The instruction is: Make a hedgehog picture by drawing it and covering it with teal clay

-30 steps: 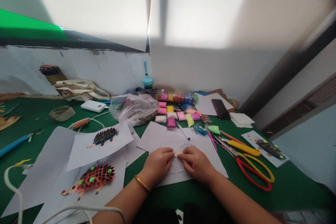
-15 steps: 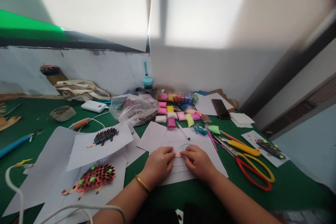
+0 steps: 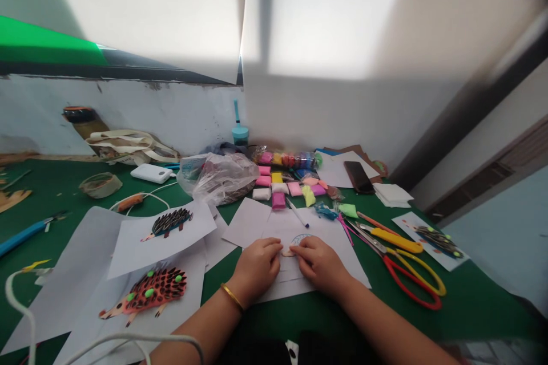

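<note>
A white sheet of paper [image 3: 338, 251] lies in front of me with a round outline drawing [image 3: 301, 238] in blue lines, partly hidden by my right hand. A small flat piece of peach modelling clay [image 3: 287, 252] sits at the drawing's left end. My right hand [image 3: 322, 262] has its fingertips on the clay, pressing it against the paper. Just left of the clay rests my left hand [image 3: 259, 267], a gold bangle on its wrist. Its fingers are stretched forward on the paper's edge, apart from the clay. A pen [image 3: 298, 214] lies beyond the drawing.
Several small clay packets [image 3: 278, 201] and a plastic bag [image 3: 218, 177] are behind the paper. Scissors [image 3: 398, 262], a yellow utility knife [image 3: 396, 239] and a phone [image 3: 358, 177] lie to the right. Sheets with hedgehog pictures [image 3: 156, 291] are left; a white cable [image 3: 21, 302] crosses the front left.
My left hand has drawn slightly left, off the clay, so more of the peach piece shows. The right hand's fingertips remain on it. The whole view has shifted a little.
</note>
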A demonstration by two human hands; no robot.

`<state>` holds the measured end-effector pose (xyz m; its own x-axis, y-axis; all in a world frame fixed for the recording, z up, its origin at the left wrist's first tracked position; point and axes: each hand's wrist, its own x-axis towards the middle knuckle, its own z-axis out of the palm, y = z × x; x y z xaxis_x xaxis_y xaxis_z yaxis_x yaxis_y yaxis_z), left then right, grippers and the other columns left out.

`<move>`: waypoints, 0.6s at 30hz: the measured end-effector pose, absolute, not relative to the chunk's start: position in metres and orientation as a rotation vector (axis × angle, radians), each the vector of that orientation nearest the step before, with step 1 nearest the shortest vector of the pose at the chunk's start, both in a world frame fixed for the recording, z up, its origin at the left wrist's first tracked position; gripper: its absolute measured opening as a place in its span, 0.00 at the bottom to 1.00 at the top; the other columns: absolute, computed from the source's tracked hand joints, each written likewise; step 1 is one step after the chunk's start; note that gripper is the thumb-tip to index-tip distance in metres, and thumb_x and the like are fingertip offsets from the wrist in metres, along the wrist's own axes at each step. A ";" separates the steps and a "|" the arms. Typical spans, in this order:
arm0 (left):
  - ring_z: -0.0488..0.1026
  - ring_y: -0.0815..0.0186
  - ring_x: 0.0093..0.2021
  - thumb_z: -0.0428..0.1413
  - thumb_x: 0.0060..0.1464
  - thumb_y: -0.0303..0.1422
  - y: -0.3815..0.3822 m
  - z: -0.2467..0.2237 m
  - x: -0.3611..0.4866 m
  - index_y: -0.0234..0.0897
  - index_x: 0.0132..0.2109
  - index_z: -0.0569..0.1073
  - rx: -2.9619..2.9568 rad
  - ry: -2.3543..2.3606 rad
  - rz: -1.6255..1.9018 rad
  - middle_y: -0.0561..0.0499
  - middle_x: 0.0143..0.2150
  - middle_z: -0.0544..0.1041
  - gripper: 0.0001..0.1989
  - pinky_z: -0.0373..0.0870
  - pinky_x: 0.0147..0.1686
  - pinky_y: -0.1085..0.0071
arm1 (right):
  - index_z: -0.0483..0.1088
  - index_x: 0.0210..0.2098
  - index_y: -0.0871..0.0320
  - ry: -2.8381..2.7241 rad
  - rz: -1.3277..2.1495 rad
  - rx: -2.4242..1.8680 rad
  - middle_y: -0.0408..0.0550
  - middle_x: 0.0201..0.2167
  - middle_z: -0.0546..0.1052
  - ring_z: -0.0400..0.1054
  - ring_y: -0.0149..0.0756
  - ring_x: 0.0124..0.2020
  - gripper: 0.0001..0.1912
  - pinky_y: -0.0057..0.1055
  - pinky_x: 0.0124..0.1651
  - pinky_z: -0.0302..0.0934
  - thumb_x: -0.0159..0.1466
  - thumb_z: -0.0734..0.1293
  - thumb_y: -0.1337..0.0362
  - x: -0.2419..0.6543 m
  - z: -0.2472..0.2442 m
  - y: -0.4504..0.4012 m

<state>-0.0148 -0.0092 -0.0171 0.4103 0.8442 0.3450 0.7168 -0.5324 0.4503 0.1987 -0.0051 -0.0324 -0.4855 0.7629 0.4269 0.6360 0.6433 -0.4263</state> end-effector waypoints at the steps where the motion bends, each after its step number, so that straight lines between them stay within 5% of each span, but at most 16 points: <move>1: 0.75 0.59 0.50 0.51 0.55 0.24 -0.009 -0.017 -0.015 0.39 0.48 0.78 2.423 1.380 0.804 0.47 0.50 0.79 0.16 0.73 0.52 0.60 | 0.75 0.49 0.54 -2.256 0.303 -1.079 0.50 0.37 0.73 0.66 0.39 0.39 0.18 0.35 0.42 0.63 0.63 0.62 0.72 0.199 -0.032 -0.005; 18: 0.72 0.55 0.50 0.54 0.53 0.24 -0.013 -0.012 -0.013 0.40 0.45 0.78 2.638 1.258 0.639 0.45 0.51 0.77 0.15 0.71 0.51 0.56 | 0.77 0.45 0.53 -2.287 0.271 -1.124 0.50 0.34 0.73 0.67 0.39 0.37 0.15 0.36 0.40 0.63 0.62 0.63 0.71 0.197 -0.032 -0.005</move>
<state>-0.0131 -0.0129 -0.0120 0.5577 0.7692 0.3119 0.7055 -0.6372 0.3101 0.1972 -0.0047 -0.0316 -0.4837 0.7770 0.4028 0.6614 0.6259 -0.4131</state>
